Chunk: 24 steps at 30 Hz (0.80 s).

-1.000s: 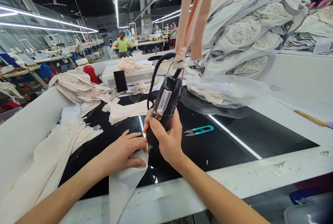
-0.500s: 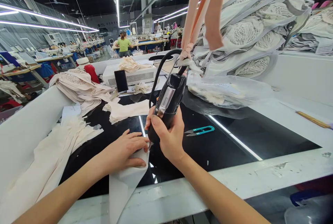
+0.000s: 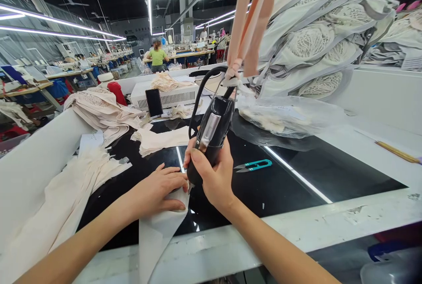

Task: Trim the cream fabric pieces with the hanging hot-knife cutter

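Observation:
My right hand (image 3: pixel 214 178) is wrapped round a black corded handheld power tool (image 3: pixel 212 130) with a silver switch plate. Its lower end points down at the edge of a pale fabric strip (image 3: pixel 165 231); the exact contact is hard to see. Pink fabric bands (image 3: pixel 252 24) are tied to the tool's top, where its cord also loops out. My left hand (image 3: pixel 161 191) lies flat on the strip, fingers stretched out, right beside the tool's tip. From under that hand the strip hangs over the table's front edge.
Teal thread snips (image 3: pixel 253 165) lie right of the tool on the black tabletop (image 3: pixel 286 183). Pale fabric pieces (image 3: pixel 165 140) rest behind my hands, with more cloth (image 3: pixel 66 191) at left. A tall stack of garment pieces (image 3: pixel 316 38) stands at back right. A co-worker (image 3: pixel 157 57) sits far off.
The pink bands have swung a little to the left, and the tool's top has shifted slightly left and down. My left hand and the strip look almost unmoved.

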Each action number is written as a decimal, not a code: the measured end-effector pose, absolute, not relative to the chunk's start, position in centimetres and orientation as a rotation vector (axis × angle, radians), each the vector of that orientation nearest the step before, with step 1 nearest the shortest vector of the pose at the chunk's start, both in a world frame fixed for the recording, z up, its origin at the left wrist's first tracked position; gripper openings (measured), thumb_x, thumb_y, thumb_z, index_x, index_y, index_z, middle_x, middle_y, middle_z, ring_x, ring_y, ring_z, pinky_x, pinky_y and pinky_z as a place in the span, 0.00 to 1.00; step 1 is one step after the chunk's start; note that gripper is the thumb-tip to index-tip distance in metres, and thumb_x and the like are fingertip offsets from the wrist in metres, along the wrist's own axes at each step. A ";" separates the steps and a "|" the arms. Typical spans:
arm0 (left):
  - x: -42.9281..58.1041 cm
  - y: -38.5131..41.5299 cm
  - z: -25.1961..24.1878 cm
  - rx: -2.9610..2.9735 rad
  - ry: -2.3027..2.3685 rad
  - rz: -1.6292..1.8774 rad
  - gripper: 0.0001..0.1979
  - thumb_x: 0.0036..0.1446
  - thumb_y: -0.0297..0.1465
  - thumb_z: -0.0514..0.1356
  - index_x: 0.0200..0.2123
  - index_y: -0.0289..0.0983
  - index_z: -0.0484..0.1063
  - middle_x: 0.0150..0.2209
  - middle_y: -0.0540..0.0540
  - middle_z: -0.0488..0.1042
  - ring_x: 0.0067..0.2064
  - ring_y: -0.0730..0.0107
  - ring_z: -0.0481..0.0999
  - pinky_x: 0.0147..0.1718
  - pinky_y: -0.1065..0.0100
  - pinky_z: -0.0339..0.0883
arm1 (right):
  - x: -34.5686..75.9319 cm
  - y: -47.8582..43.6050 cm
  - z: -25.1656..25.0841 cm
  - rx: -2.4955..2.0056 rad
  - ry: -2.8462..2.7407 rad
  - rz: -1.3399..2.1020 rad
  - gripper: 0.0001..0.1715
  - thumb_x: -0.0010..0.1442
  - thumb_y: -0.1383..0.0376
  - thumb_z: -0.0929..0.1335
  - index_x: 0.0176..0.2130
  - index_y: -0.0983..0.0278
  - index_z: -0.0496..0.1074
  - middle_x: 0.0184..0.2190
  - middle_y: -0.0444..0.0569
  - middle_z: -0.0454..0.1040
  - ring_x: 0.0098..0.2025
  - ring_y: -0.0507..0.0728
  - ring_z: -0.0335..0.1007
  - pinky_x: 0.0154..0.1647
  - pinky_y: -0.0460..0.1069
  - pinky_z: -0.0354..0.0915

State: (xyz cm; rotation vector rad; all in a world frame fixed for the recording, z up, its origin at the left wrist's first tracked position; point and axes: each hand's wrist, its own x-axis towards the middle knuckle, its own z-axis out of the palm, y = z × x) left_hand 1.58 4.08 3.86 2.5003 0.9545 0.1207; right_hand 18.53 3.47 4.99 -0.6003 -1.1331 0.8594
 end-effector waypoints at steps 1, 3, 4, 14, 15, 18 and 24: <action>1.5 4.1 3.8 2.507 0.949 0.131 0.13 0.61 0.32 0.71 0.46 0.42 0.72 0.53 0.48 0.76 0.62 0.52 0.70 0.68 0.34 0.44 | 18.6 3.3 4.9 -0.590 -1.136 0.872 0.16 0.59 0.59 0.73 0.42 0.57 0.64 0.31 0.39 0.69 0.28 0.51 0.66 0.29 0.49 0.67; 1.5 4.2 3.8 2.529 0.925 0.160 0.13 0.61 0.32 0.71 0.46 0.43 0.73 0.53 0.47 0.76 0.62 0.52 0.70 0.69 0.39 0.47 | 18.6 3.0 4.8 -0.586 -1.143 0.895 0.16 0.59 0.59 0.74 0.42 0.57 0.64 0.30 0.39 0.70 0.27 0.51 0.66 0.28 0.49 0.68; 1.4 4.2 3.7 2.541 0.909 0.174 0.13 0.61 0.33 0.71 0.47 0.43 0.73 0.53 0.47 0.76 0.63 0.52 0.69 0.69 0.41 0.48 | 18.6 2.9 4.7 -0.587 -1.145 0.904 0.17 0.59 0.58 0.74 0.42 0.57 0.64 0.30 0.39 0.70 0.27 0.51 0.66 0.28 0.49 0.68; 1.3 4.3 3.7 2.548 0.899 0.195 0.16 0.59 0.32 0.72 0.48 0.43 0.75 0.55 0.46 0.76 0.65 0.53 0.68 0.70 0.43 0.47 | 18.3 2.4 5.4 -0.602 -1.110 0.973 0.18 0.57 0.58 0.75 0.41 0.57 0.66 0.30 0.39 0.71 0.28 0.51 0.67 0.25 0.47 0.68; 1.3 4.3 3.7 2.546 0.907 0.195 0.15 0.59 0.32 0.73 0.48 0.43 0.75 0.55 0.45 0.75 0.65 0.53 0.68 0.70 0.42 0.48 | 18.3 2.3 5.3 -0.588 -1.101 0.982 0.18 0.57 0.57 0.75 0.41 0.57 0.66 0.31 0.39 0.71 0.27 0.51 0.68 0.26 0.48 0.68; 1.3 4.3 3.6 2.542 0.920 0.201 0.16 0.58 0.31 0.73 0.47 0.42 0.75 0.57 0.44 0.74 0.66 0.51 0.67 0.70 0.41 0.49 | 18.2 1.8 5.1 -0.547 -1.104 0.997 0.19 0.57 0.56 0.76 0.42 0.56 0.66 0.31 0.39 0.72 0.27 0.51 0.68 0.26 0.48 0.70; 1.5 4.2 3.6 2.551 0.912 0.218 0.16 0.58 0.31 0.73 0.48 0.41 0.76 0.57 0.43 0.74 0.67 0.49 0.64 0.70 0.39 0.49 | 18.2 1.6 4.9 -0.573 -1.116 1.005 0.19 0.57 0.57 0.76 0.42 0.57 0.66 0.32 0.40 0.72 0.27 0.51 0.68 0.24 0.47 0.69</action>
